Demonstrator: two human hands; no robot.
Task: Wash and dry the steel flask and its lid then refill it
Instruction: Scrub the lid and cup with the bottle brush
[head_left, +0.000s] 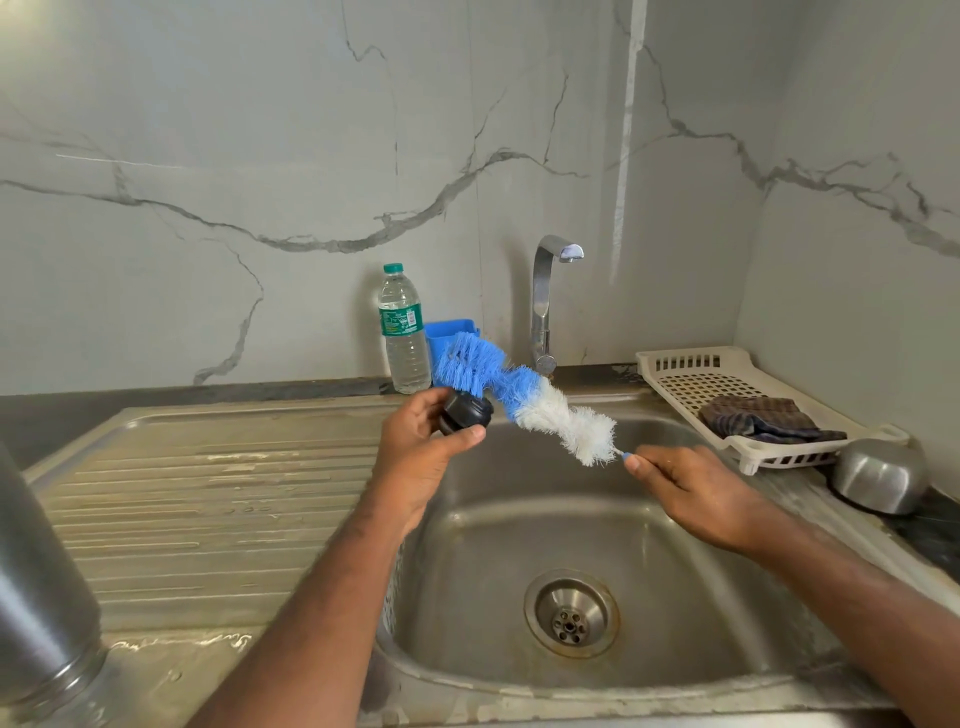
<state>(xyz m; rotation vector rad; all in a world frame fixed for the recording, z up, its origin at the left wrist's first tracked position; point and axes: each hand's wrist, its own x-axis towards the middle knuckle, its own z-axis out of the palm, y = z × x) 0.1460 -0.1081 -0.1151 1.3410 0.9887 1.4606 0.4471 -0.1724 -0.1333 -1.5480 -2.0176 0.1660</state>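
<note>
Head camera looks down over a steel sink (519, 525), where the left hand (415, 452) holds the flask's lid (464, 413) above the near-left rim of the basin, thumb and fingers curled round it. It is a small, dark, round cap with a ribbed edge, its surface glossy and wet-looking. The right hand (691, 493) pinches the thin blue handle of a bottle brush (524, 402), whose twisted bristles run white near the hand and blue at the far end; the blue part lies against the top of the lid. The steel flask (41, 587) stands at the near left edge on the ribbed draining board (208, 493), only partly in view, a dull grey cylinder. Behind the hands stand a plastic water bottle (402, 332) and a tap (545, 306). To the right, a white drying rack (691, 374) holds a dark checked cloth (763, 421), with a steel bowl (878, 475) upside down just beside it.
</note>
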